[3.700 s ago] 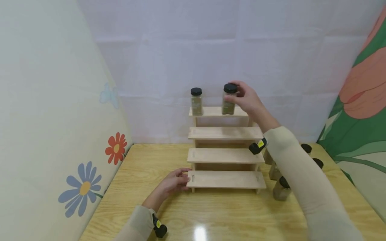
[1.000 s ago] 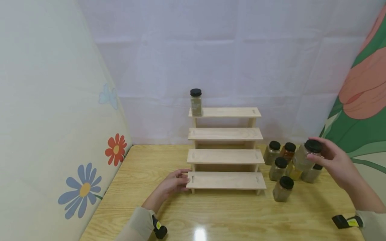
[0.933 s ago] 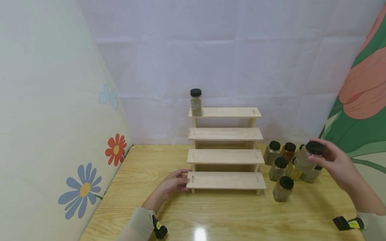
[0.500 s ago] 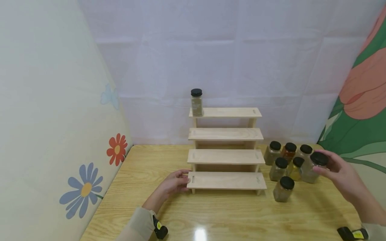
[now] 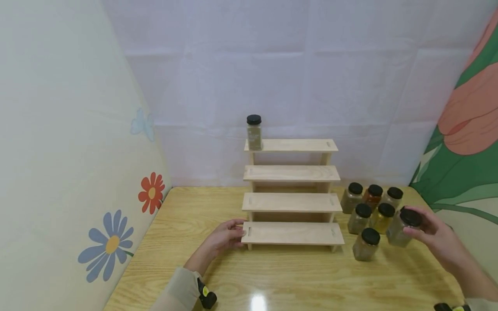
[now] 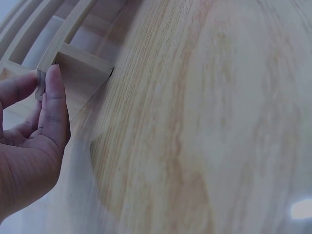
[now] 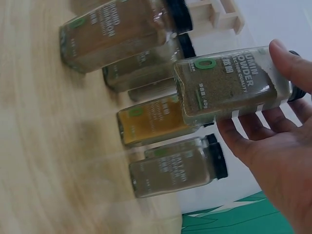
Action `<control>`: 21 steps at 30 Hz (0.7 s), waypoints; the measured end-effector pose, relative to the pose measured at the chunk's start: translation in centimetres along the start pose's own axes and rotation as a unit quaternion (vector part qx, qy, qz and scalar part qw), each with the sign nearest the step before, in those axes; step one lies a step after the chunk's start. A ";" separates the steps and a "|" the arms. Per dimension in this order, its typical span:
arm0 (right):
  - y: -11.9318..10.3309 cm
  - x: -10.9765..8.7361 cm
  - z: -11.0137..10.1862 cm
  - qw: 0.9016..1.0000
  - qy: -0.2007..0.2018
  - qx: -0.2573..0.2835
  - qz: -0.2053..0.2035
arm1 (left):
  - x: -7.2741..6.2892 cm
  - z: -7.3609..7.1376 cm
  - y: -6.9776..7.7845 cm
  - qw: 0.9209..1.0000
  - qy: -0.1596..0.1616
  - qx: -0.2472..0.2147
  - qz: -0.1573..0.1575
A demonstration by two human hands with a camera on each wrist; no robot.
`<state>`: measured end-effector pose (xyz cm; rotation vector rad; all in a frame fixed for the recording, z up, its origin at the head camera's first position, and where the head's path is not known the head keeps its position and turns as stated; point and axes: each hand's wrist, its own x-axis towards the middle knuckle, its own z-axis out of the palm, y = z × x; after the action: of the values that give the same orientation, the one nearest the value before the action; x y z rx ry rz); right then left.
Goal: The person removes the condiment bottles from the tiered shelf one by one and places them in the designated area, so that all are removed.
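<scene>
My right hand (image 5: 441, 237) grips a black-lidded spice jar (image 5: 402, 226) near its top. Its label in the right wrist view reads cumin powder, and the jar (image 7: 222, 85) is raised off the table. Fingers curl along one side and the thumb presses the other. My left hand (image 5: 223, 235) pinches the left end of the lowest shelf of a four-step wooden rack (image 5: 292, 233); the left wrist view shows thumb and fingers around that shelf end (image 6: 41, 85). One jar of greenish powder (image 5: 254, 134) stands at the left of the top shelf.
Several black-lidded spice jars stand right of the rack, including a yellow one (image 5: 381, 220), a red one (image 5: 372, 196) and a brown one (image 5: 365, 245) in front. A coriander jar (image 7: 170, 168) shows in the right wrist view. White cloth (image 5: 218, 86) hangs behind the table.
My right hand carried a jar from over the top shelf to the right-hand group, then lowered it and drew it nearer over the last second. My left hand stays on the rack.
</scene>
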<state>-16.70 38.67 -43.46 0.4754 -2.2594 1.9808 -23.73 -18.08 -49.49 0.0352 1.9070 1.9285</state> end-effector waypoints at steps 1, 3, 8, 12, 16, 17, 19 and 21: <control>0.2 -0.1 0.0 1.000 0.001 -0.011 0.007 | 0.0 0.0 0.0 1.000 -0.001 -0.001 0.000; 0.6 -0.2 0.0 1.000 0.004 -0.025 0.017 | 0.0 0.0 0.0 1.000 -0.003 -0.001 0.001; 1.6 -0.7 -0.1 1.000 0.000 0.008 0.015 | 0.1 0.0 -0.1 1.000 -0.004 -0.003 0.002; 2.2 -1.0 -0.2 1.000 -0.006 0.025 0.017 | 0.2 -0.1 -0.2 1.000 -0.002 -0.003 0.000; 2.8 -1.2 -0.1 1.000 -0.007 0.023 0.020 | 0.2 0.0 -0.2 1.000 0.001 -0.001 -0.001; 3.0 -1.2 -0.1 0.999 -0.007 0.025 0.020 | 0.3 0.0 -0.2 1.000 0.002 0.000 -0.001; 3.3 -1.2 0.0 0.999 -0.008 0.028 0.021 | 0.3 0.0 -0.2 1.000 0.004 0.001 -0.002; 3.5 -1.1 0.0 0.999 -0.008 0.024 0.024 | 0.3 0.0 -0.2 1.000 0.005 0.002 -0.003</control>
<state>-16.66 39.21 -47.15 0.4459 -2.2574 2.0663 -23.95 -18.01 -49.75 0.0211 1.9162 1.9236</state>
